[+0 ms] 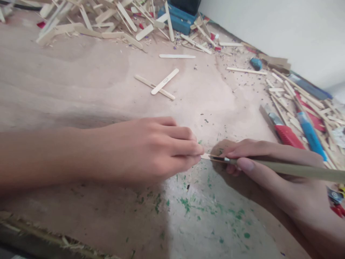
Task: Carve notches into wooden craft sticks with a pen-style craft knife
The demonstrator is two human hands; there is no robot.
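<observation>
My left hand [172,149] is closed, its fingertips pinching a pale wooden craft stick [206,156]. Only a short end of the stick shows; the fingers cover the rest. In my right hand [272,176] is a slim tool [285,170] with an olive handle, a small metal collar and a dark tip. That tip lies along the exposed end of the stick, between the two hands. Whether it is a brush or a blade, I cannot tell. Above my hands, two craft sticks [165,82] lie crossed on the wooden tabletop [94,82].
A heap of craft sticks [107,18] lies at the back beside a blue box [179,19]. To the right are a red utility knife [288,136], a blue-handled tool [309,131] and more sticks. Green specks [185,205] dot the near tabletop. A white wall [283,28] rises behind.
</observation>
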